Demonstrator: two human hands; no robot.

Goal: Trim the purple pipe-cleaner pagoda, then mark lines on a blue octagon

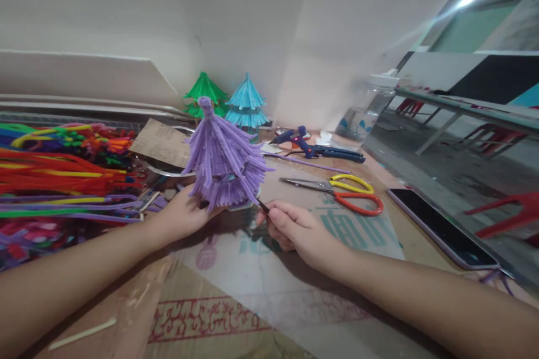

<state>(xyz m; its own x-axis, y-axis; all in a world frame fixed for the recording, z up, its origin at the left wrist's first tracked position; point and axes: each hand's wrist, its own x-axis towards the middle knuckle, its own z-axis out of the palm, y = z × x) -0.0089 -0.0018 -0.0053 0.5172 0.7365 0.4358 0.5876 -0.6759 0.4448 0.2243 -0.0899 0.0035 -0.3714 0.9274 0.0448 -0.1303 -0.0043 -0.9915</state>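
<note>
Using the scissors (330,185) as my landmark here, so: the purple model (225,157), a two-tier fuzzy roof thing with a stubby knob on top, is just left of them, leaning a little. My left hand (187,213) is in at its lower edge, further left of the scissors, but the fingers are tucked out of sight behind and under it, so from my end I honestly can't tell how far closed they are. My right hand (295,227) sits on the near side of the scissors, thumb and fingers pinched closed on a thin dark tool (264,207). Its tip is right by the end of a purple strand on the model; can't tell if they're actually touching.

Beyond the scissors I've got the glue gun (289,136) with a little red light glowing, the dark-handled pliers (341,153) and a loose purple strip (314,164). The phone (442,227) lies to the right of the scissors, screen dark. Further back and left of them there's a green model (206,90) and a blue model (247,95), and way over left, a heap of colourful fuzzy stems (54,171).
</note>
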